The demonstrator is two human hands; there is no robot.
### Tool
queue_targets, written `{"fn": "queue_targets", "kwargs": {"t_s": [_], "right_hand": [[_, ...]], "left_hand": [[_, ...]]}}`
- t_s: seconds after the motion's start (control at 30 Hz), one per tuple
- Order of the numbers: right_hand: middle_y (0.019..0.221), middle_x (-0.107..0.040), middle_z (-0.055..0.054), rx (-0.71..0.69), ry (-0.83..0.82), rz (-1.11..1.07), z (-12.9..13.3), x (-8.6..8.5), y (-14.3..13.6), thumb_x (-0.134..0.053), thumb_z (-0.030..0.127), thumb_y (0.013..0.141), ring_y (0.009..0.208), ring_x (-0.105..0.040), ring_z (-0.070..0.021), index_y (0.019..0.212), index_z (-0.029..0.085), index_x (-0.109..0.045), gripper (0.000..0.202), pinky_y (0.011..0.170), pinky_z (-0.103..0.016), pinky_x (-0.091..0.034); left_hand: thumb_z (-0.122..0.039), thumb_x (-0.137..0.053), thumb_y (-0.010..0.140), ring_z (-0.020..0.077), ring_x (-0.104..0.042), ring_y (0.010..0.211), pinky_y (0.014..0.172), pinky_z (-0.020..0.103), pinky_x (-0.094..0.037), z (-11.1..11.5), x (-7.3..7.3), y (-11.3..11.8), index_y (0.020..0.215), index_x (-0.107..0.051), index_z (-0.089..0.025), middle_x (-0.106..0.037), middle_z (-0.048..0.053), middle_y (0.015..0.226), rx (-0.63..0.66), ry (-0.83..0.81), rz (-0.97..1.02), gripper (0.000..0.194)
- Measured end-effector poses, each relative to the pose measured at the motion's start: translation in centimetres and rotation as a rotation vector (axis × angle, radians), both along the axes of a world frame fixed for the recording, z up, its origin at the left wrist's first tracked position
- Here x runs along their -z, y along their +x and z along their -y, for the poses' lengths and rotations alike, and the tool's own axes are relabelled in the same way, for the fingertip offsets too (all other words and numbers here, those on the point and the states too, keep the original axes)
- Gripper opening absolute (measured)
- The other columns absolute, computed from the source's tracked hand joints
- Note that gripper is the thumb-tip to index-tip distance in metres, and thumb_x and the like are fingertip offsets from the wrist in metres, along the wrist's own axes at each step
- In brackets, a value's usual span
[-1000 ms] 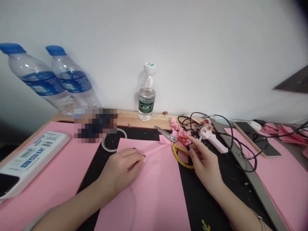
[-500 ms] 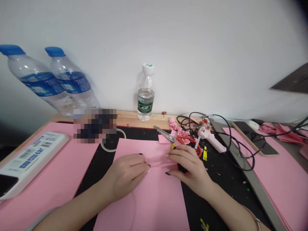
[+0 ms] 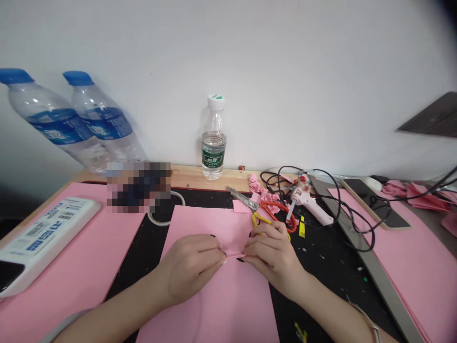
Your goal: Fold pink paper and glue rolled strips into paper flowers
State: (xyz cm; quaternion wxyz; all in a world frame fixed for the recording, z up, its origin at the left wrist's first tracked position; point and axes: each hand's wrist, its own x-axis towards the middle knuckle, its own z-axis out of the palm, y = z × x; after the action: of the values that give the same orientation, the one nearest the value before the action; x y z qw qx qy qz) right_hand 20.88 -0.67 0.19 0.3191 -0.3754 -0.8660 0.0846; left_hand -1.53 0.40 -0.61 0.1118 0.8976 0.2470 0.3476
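- Pink paper strip [image 3: 234,257], narrow and seemingly folded, stretched between the two hands, just above or on the large pink sheet [image 3: 228,305]; contact beneath it can't be told.
- Left hand [image 3: 194,267]: thumb and forefinger pinching the strip's left part, other fingers curled.
- Right hand [image 3: 273,257]: thumb and fingertips pinching the right part, close to the left hand but apart from it.
- Long axis of strip: side to side, across the sheet, nearly level. Both ends hidden in the fingers; no pointing direction readable.
- Step in hand, my judgement: pressing or shaping the strip along its fold. Next move would call for an even pinch from both sides, without tearing.
- Beyond right hand: scissors [image 3: 253,205], one handle red, one yellow, blades aimed far-left; crumpled pink paper pieces [image 3: 270,198] beside them.
- Farther right: pink glue gun [image 3: 311,205], smartphone [image 3: 378,204].
- Back of the wooden desk [image 3: 185,177]: green-labelled water bottle [image 3: 213,150], upright.
- Far left: white printed device [image 3: 53,238], lying on pink paper [image 3: 96,257].
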Motion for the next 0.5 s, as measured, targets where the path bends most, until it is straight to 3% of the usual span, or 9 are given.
{"fn": "queue_targets", "kwargs": {"t_s": [0.5], "right_hand": [[0.066, -0.068, 0.001, 0.054, 0.017, 0.009, -1.3, -0.5, 1.9, -0.061, 0.027, 0.088, 0.078, -0.064, -0.0183, 0.071, 0.020, -0.062, 0.019, 0.077, -0.035, -0.032]], "left_hand": [[-0.014, -0.048, 0.092, 0.0151, -0.065, 0.075, 0.069, 0.025, -0.053, -1.3, 0.3, -1.8, 0.081, -0.067, -0.016, -0.069, 0.005, 0.080, -0.007, -0.151, 0.001, 0.022]]}}
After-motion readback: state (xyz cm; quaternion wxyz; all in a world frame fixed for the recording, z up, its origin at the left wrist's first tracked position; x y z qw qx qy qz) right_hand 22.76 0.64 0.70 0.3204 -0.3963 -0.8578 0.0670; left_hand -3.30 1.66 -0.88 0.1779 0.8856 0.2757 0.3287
